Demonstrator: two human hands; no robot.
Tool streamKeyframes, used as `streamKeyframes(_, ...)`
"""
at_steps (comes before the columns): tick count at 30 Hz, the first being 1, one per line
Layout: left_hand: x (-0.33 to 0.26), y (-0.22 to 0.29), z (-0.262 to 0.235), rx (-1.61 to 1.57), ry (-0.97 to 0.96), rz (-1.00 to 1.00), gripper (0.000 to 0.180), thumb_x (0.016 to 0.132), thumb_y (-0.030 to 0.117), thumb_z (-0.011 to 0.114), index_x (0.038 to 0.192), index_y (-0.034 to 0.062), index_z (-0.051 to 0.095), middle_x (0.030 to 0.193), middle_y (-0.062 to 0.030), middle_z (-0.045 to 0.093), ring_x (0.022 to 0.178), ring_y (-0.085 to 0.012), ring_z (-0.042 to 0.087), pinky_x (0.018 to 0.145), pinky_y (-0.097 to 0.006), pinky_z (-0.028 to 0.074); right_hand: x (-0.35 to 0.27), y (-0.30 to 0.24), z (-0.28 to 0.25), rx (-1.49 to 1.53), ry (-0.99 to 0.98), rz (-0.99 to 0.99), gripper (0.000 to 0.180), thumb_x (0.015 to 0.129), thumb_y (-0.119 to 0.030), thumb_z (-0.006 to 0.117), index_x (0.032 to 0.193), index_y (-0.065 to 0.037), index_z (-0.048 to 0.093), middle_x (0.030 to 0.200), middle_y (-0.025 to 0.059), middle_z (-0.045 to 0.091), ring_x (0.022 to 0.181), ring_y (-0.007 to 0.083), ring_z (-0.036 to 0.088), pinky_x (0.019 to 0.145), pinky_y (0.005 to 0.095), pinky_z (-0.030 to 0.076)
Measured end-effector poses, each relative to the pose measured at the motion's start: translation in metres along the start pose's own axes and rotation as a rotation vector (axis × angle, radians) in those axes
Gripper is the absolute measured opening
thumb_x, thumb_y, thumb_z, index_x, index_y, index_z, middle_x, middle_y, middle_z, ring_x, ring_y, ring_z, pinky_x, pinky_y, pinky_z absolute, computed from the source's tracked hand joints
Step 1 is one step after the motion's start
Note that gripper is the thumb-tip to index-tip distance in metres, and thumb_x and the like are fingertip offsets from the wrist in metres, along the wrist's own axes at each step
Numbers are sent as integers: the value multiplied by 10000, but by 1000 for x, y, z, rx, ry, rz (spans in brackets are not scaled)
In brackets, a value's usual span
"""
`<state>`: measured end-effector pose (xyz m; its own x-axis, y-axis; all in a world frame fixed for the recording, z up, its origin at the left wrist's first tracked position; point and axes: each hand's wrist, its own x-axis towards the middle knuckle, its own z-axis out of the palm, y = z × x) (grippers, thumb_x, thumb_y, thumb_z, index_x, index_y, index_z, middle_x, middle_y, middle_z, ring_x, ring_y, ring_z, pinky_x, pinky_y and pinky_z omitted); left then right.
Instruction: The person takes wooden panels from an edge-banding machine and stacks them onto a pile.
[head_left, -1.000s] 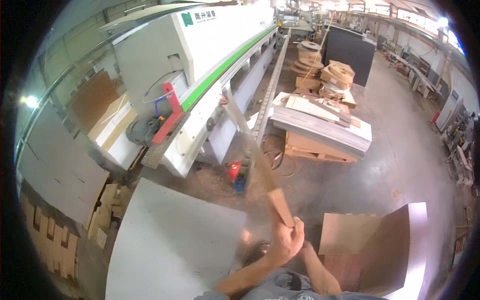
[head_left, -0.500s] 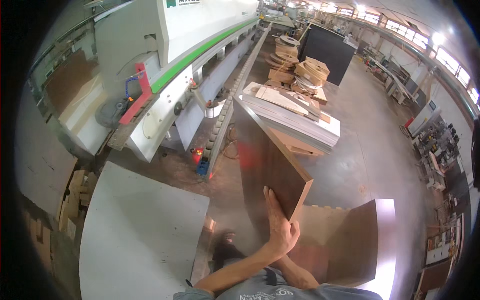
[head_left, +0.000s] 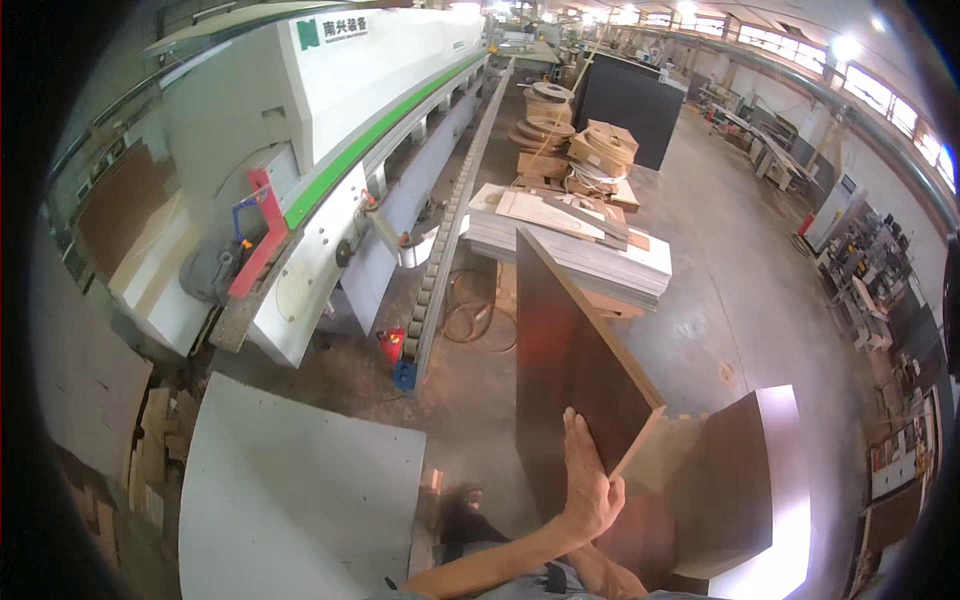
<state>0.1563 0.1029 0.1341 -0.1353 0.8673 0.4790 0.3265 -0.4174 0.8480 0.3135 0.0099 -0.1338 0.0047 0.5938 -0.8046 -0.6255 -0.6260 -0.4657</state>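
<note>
A dark brown wooden panel (head_left: 590, 370) with a light edge stands tilted on its side in front of me. My left hand (head_left: 592, 490) grips its near end, the fingers lying along the left face and the thumb by the edge. Behind my left wrist, my right forearm (head_left: 612, 577) reaches toward the panel. My right hand is hidden there, so its fingers do not show. Just right of the panel are more brown boards (head_left: 725, 480), one with a bright white edge.
A pale board (head_left: 300, 490) lies at my left. Beyond it stands a long white machine (head_left: 380, 90) with a green stripe and a roller rail (head_left: 440, 270). Stacked boards (head_left: 590, 255) and coil rolls (head_left: 545, 120) sit ahead. A hose (head_left: 480, 325) lies on the floor.
The brown panel and my left hand have shifted right and lower in the picture. The surroundings have also shifted, as the view has turned slightly. My grip looks the same.
</note>
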Motion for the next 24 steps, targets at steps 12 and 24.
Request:
streamKeyframes(12,-13,-1,9,-157,-179,98,803,813,-11,545,1416,-207,53,1460,-442,92,1362,-588,167,1119,-576,216,-3,16,20,112,105,-14,368,1001,-274,365,1161,-25,584,1116,124,622,1051,240,589,932,368,477)
streamKeyframes(24,-6,-41,-3,-164,-778,-758,397,830,123,615,1118,-138,532,1197,-270,522,1072,-306,548,850,-415,463,-15,81,-26,600,294,-389,402,1025,-310,323,1126,-42,605,1107,122,626,1068,230,583,945,362,472)
